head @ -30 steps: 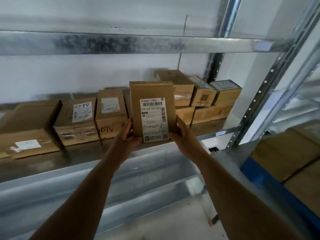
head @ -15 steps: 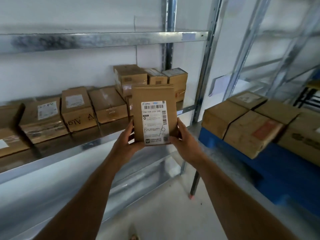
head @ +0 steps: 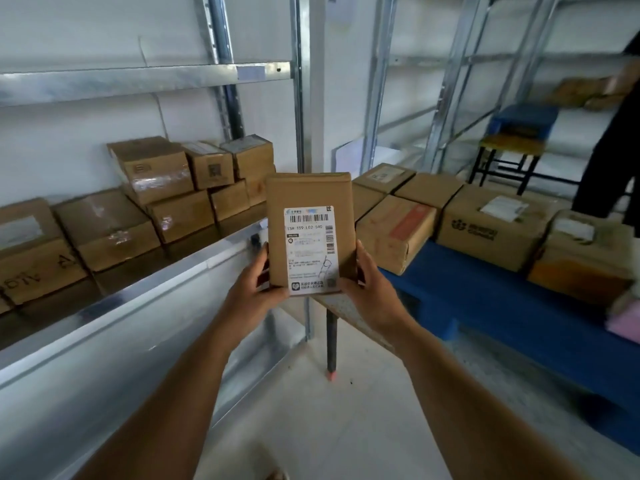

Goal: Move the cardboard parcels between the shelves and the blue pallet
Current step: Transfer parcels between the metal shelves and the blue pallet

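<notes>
- A storeroom with plain white walls (head: 86, 26), evenly and softly lit.
- Galvanised steel uprights (head: 300, 98) with rows of punched holes rise from a pale tiled floor (head: 311, 410).
- A speckled desk (head: 349, 306) stands on a dark leg (head: 331, 337) with a pink foot.
- Far right, a black-framed stool (head: 512, 147) with a yellow seat carries what may be a blue crate.
- A person in dark clothing (head: 609, 161) stands at the right edge.

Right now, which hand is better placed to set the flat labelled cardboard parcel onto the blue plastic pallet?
Right hand: it grips the flat labelled cardboard parcel on the side facing the blue plastic pallet; the left hand would have to cross over.
</notes>
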